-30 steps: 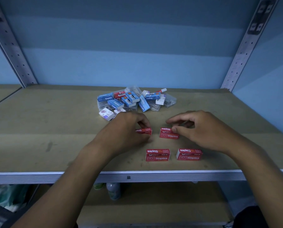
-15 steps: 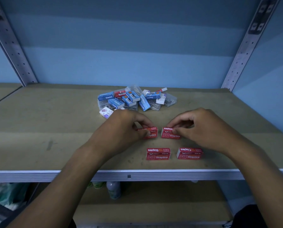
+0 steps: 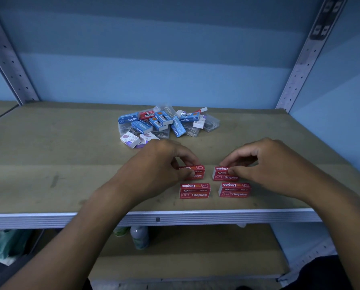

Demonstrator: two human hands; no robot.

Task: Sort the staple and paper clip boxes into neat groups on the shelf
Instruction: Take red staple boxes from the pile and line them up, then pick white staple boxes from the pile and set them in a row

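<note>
Several red staple boxes lie in a two-by-two block near the front of the shelf [image 3: 49,185]. My left hand [image 3: 154,164] pinches the back-left red box [image 3: 198,171]. My right hand [image 3: 265,164] pinches the back-right red box [image 3: 222,174]. The front-left red box [image 3: 194,191] and the front-right red box [image 3: 234,190] lie free. Behind them sits a mixed pile: blue staple boxes [image 3: 141,126], a red box [image 3: 146,115], clear paper clip boxes [image 3: 211,123] and white-and-purple boxes [image 3: 131,140].
Metal uprights [image 3: 304,59] stand at the back corners against a blue wall. The shelf's metal front edge [image 3: 70,219] runs across below the boxes. On the lower shelf stand a bottle [image 3: 140,237] and a green bag [image 3: 5,243].
Both hands have drawn the two back red boxes toward me, closing up behind the front pair. The left box has come out from under my fingers and now shows its label.
</note>
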